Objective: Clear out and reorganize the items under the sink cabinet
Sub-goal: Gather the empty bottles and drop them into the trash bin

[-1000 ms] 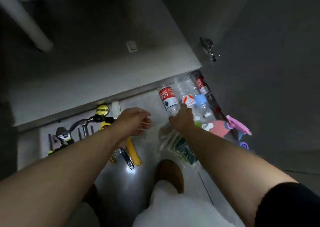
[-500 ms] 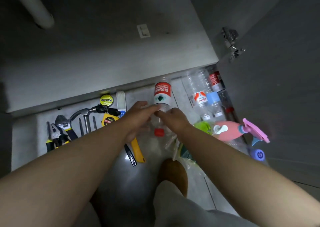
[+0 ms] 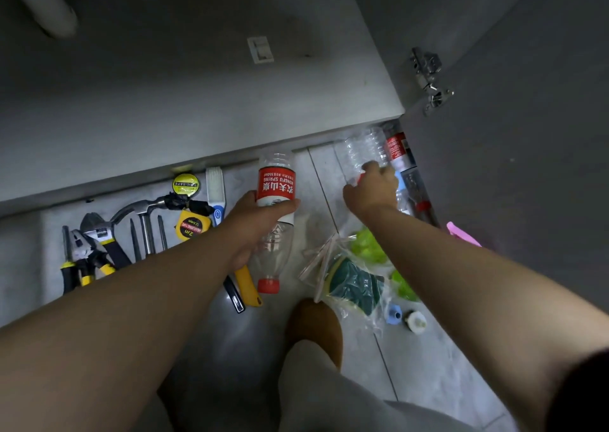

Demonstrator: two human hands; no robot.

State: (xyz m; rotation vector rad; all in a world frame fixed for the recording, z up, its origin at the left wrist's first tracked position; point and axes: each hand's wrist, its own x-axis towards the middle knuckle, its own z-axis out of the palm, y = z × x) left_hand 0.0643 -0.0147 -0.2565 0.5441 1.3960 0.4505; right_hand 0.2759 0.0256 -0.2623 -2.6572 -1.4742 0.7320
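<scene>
My left hand [image 3: 253, 224] grips an empty clear bottle with a red label [image 3: 276, 187], its red cap pointing toward me, held above the floor in front of the cabinet. My right hand [image 3: 370, 191] grasps another clear empty bottle [image 3: 362, 149] lying among several bottles [image 3: 400, 154] by the cabinet's right corner. The cabinet floor [image 3: 197, 101] lies beyond, bare and grey.
Tools lie on the floor at left: pliers [image 3: 82, 257], hammer [image 3: 141, 214], yellow tape measure [image 3: 191, 225], brush [image 3: 216, 194], yellow utility knife [image 3: 248, 286]. A plastic bag with sponges [image 3: 352, 283] and green items sits at right. The open cabinet door [image 3: 527, 134] stands right. My foot [image 3: 314, 322] is below.
The red-label bottle passed from both hands to my left hand alone. My right hand let go, moved right and took hold of another clear bottle near the door.
</scene>
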